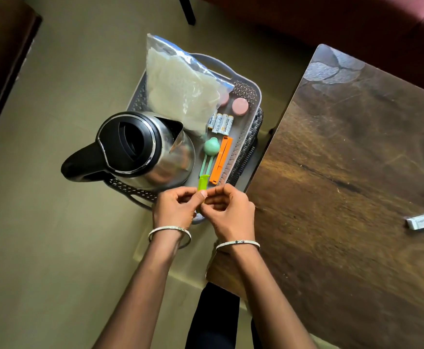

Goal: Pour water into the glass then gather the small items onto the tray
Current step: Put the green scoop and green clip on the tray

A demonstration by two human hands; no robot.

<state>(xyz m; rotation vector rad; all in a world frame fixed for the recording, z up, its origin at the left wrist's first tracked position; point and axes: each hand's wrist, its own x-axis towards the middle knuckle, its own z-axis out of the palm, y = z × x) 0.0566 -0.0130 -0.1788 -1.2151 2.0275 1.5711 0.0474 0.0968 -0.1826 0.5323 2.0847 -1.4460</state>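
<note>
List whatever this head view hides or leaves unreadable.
Head view:
- green clip: lower end covered by the left hand and right hand pinching it.
- second pink disc: mostly under the zip bag.
- small box on the table: print too small to read.
- glass: nowhere in frame.
- tray: near-left side behind the kettle.

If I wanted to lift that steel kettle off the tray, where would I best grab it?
Grip the kettle by its black handle, coming from the person's left. The handle juts out past the tray, while the steel body is wide and smooth, and the bag crowds its far side.
</note>
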